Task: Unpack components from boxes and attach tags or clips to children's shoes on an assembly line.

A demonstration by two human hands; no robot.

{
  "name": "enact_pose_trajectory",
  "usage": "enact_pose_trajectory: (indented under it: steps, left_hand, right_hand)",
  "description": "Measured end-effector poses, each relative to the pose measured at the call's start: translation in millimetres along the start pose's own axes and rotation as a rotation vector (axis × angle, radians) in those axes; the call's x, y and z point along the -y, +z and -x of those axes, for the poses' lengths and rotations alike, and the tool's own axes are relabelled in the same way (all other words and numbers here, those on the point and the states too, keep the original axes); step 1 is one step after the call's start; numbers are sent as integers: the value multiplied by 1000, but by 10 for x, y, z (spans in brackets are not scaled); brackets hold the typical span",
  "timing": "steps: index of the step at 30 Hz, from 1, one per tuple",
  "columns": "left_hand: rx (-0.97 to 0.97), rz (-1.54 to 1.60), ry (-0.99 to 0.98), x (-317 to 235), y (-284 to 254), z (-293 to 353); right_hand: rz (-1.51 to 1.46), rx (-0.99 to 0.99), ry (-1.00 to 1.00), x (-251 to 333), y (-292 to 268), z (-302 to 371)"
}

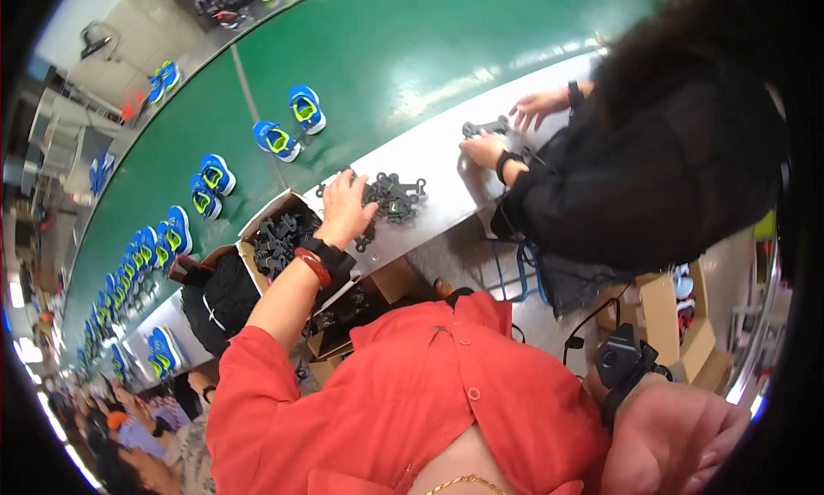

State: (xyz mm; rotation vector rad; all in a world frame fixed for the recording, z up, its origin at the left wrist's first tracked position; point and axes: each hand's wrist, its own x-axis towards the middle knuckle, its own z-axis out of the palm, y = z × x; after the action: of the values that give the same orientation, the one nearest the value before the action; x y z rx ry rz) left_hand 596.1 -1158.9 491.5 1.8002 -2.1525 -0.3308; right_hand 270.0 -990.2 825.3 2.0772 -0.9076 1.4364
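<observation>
My left hand (345, 210) reaches over the white ledge, its thumb apart from the fingers. It is at the left edge of a loose pile of dark grey plastic hook-ended pieces (396, 196), possibly small shoe hangers. Whether the fingertips touch a piece cannot be made out. Close by the wrist stands an open cardboard box (249, 259) filled with more such dark pieces (279, 239). Down at the lower right, away from the ledge, my right hand (674, 439) is turned palm up. Nothing shows in it, and its fingers are loosely extended.
Blue-and-lime sports shoes (306, 110) stand in a row along the green conveyor (395, 57). A black bundle (225, 299) sits left of the box. At right, a co-worker in black (652, 169) handles a grey piece (485, 127). Cardboard boxes (699, 332) stand behind.
</observation>
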Motion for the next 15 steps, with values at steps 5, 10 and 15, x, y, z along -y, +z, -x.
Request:
enact_pose_trajectory:
  steps: [5,10,15]
  left_hand:
    - [42,71,7,30,49,-365]
    - [32,125,89,-211,240,-731]
    - [61,173,189,-442,453,-1038]
  right_hand:
    - [-538,-141,-13,-93,158,283]
    - [-635,251,409,-324,461,858]
    - [-702,832,733,-442,656,1239]
